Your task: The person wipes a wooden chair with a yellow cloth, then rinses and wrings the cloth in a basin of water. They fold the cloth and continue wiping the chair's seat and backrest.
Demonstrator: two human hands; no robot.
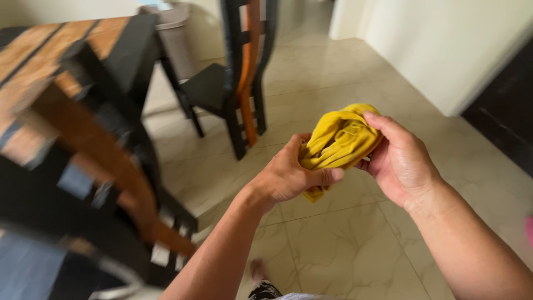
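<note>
Crumpled yellow cloth: one, held in air between two hands above pale marble-tile floor. Left hand fingers closed on cloth's lower edge; right hand fingers curled over top, gripping it. Two dark wooden chairs with orange back slats: one upright, one blurred near left. One brown-and-black striped tabletop.
</note>
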